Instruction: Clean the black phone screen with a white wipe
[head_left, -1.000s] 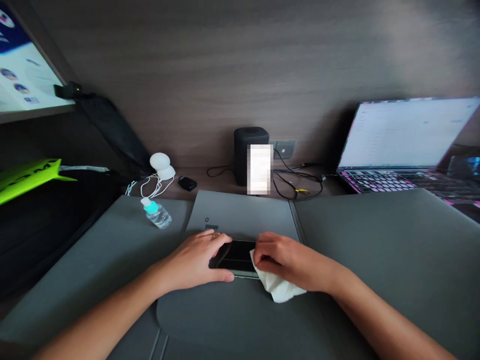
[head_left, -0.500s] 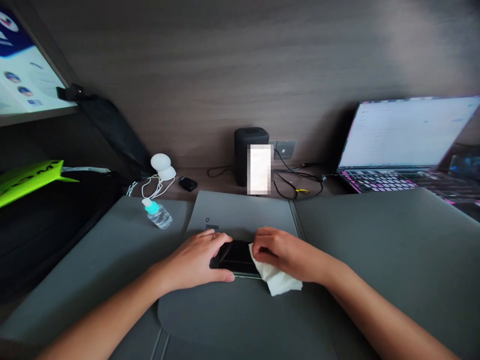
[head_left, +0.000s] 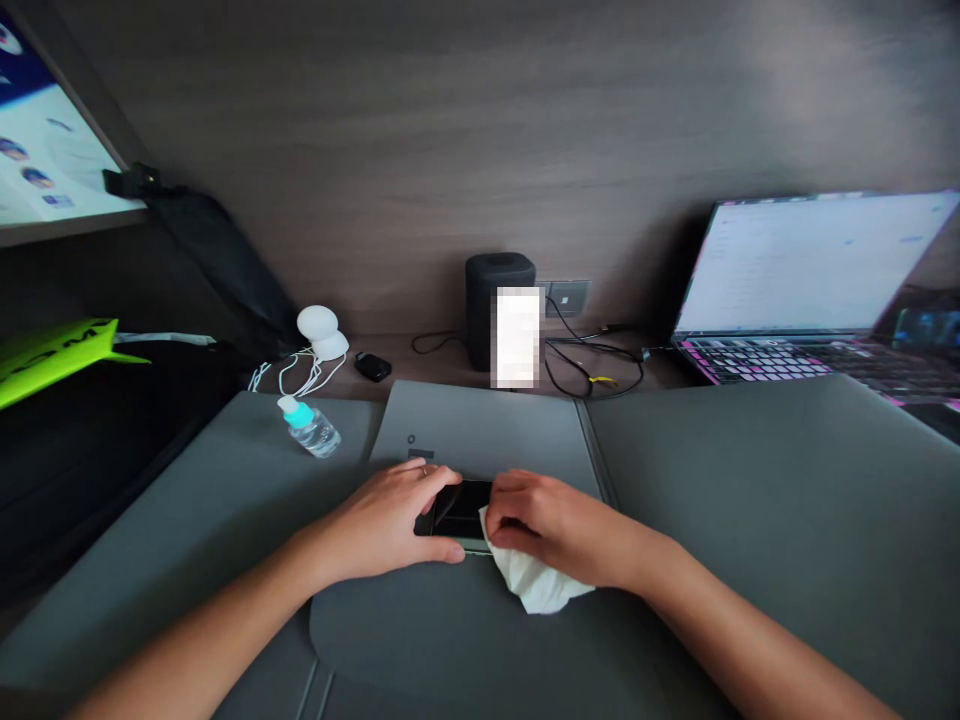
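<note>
A dark smartphone [head_left: 463, 510] lies flat on the grey mat, its screen facing up. My left hand [head_left: 390, 518] grips the phone's left end, with the thumb along the near edge and fingers at the far edge. Bunched in my right hand [head_left: 544, 520] is a white tissue [head_left: 534, 582], pressed on the right part of the screen; its loose end hangs toward me. The phone's right end is hidden by that hand and the tissue. To the left stands a small clear spray bottle [head_left: 315, 432] with a turquoise collar, tilted in view.
Along the back are a white round device [head_left: 319, 325] with a cord, a small black object [head_left: 373, 366], a black speaker-like box [head_left: 480, 310] and loose cables [head_left: 592, 365]. An open laptop [head_left: 802, 270] sits at right. A black bag [head_left: 120, 430] is at left.
My right hand has slid left and slightly toward me over the phone, dragging the tissue with it. My left hand keeps its hold on the phone. The view has shifted slightly.
</note>
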